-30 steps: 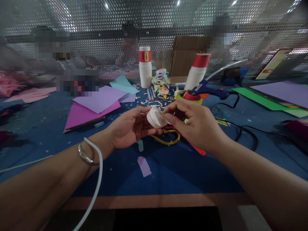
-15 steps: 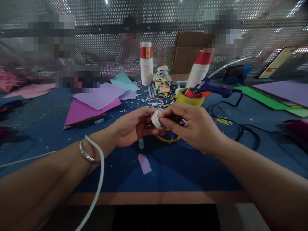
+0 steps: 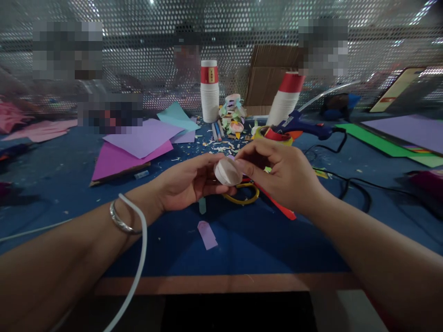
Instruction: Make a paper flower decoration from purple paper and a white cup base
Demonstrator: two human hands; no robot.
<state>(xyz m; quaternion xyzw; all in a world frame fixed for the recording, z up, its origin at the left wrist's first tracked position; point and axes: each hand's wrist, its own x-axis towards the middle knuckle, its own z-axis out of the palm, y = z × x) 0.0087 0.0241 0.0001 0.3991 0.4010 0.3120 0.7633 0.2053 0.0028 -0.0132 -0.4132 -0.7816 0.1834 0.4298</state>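
Observation:
My left hand (image 3: pixel 188 182) grips a small white round piece (image 3: pixel 227 171) that looks like the cut-off bottom of a paper cup. Its open hollow side is tilted toward me. At the piece's right edge, my right hand (image 3: pixel 280 173) pinches with thumb and forefinger; its other fingers are curled and partly hidden. Below the piece lies a yellow scissor-like handle loop (image 3: pixel 244 196), mostly covered by the hands. A red strip (image 3: pixel 280 205) shows under my right hand. A purple paper scrap (image 3: pixel 207 235) lies nearer me on the blue table (image 3: pixel 256 249).
Behind the hands a blue glue gun (image 3: pixel 306 127) rests on a yellow tape roll (image 3: pixel 272 133). Two stacks of paper cups (image 3: pixel 210 99) stand at the back, among scraps. Coloured sheets (image 3: pixel 141 138) lie left. A black cord (image 3: pixel 346 175) runs right.
The white piece has turned so its hollow side faces me more. My right hand has shifted slightly up and right, uncovering more of the yellow loop and the red strip.

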